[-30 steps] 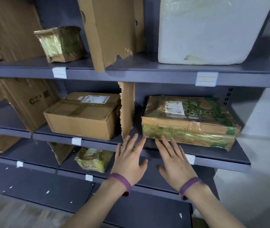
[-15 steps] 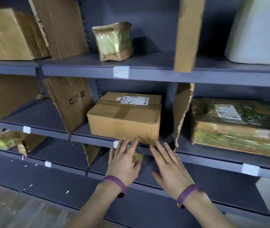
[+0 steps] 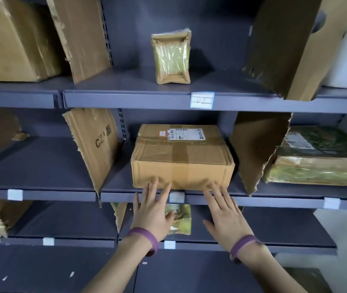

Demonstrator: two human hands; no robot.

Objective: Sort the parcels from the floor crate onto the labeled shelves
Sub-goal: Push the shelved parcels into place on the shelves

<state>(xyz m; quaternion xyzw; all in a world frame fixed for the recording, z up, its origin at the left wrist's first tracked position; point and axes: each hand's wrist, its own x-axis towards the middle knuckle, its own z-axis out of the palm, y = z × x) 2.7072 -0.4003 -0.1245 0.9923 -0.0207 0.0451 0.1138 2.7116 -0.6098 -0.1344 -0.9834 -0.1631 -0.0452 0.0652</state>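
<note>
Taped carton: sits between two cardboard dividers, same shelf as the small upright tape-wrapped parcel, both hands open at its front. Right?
Wrong shelf: the head view shows the small upright tape-wrapped parcel one shelf above the taped carton. Rest holds: cardboard dividers either side, left hand and right hand open at its front.

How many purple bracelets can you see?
2. One purple wristband is on the left wrist, and the other is on the right wrist, both low in the view below the shelves. None seem hidden.
</note>
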